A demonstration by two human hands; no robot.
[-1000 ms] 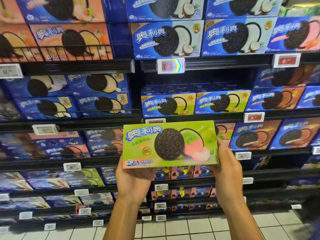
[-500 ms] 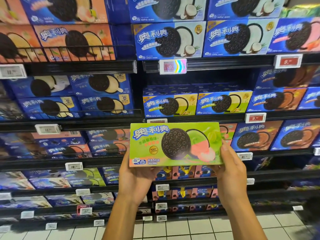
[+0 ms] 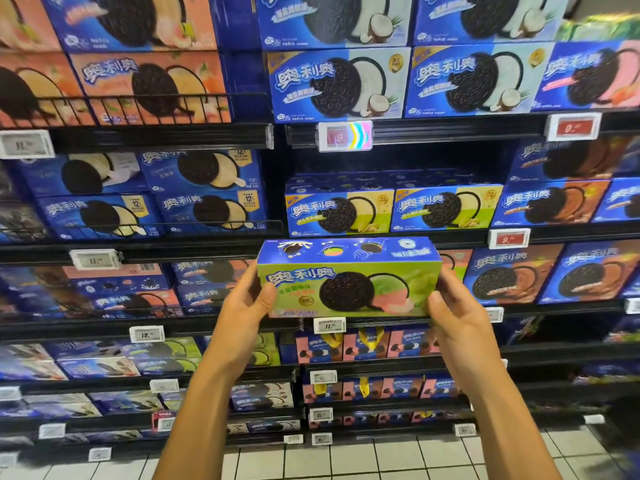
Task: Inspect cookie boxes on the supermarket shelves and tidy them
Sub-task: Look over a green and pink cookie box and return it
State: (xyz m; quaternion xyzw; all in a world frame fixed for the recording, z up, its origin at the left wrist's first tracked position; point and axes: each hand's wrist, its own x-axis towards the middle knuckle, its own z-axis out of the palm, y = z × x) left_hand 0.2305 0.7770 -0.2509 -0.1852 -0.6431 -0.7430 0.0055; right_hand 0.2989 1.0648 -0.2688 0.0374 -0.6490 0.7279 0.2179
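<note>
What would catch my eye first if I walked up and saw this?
A bright green cardboard cookie box with a blue top, held up at the centre of the view, the left hand and right hand gripping its ends. Behind it, dark supermarket shelves packed with blue cookie boxes fill the view, with a red price tag at upper right.

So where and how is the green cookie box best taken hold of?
By its two short ends, one hand from each side, as here: left hand and right hand clamp the green cookie box. It is long, lies level and fills its slot, so the ends seem the likeliest grip.
</note>
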